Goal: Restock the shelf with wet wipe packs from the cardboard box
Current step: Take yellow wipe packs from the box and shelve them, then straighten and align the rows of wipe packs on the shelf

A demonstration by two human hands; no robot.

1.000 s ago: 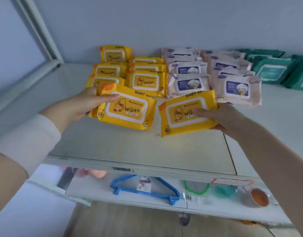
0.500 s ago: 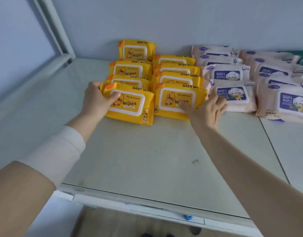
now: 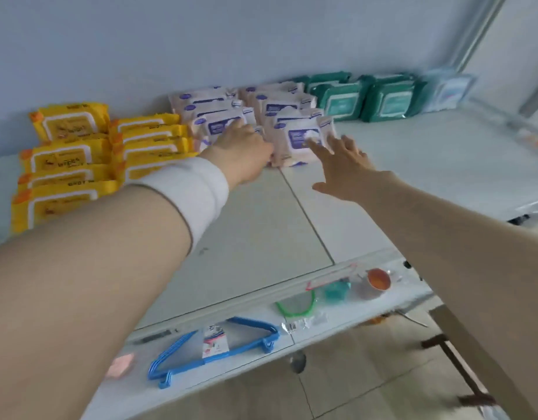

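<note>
Yellow wet wipe packs (image 3: pixel 67 165) lie in two rows at the left of the white shelf (image 3: pixel 261 237). Pink packs with purple labels (image 3: pixel 298 137) sit in two rows in the middle. My left hand (image 3: pixel 243 153) rests against the front pink pack of the left row, fingers on its top; whether it grips is unclear. My right hand (image 3: pixel 343 165) hovers open with fingers spread, its fingertips at the front pink pack of the right row. Green packs (image 3: pixel 361 100) stand behind to the right. The cardboard box is out of view.
A pale blue pack (image 3: pixel 449 90) lies at the far right by the shelf upright. On the lower shelf are blue hangers (image 3: pixel 213 347), a green-rimmed item (image 3: pixel 296 304), a teal item (image 3: pixel 337 291) and an orange cup (image 3: pixel 378 280).
Both hands have let go of the yellow packs, which now lie at the front of their rows. Both hands have moved right to the pink packs. The view has swung right.
</note>
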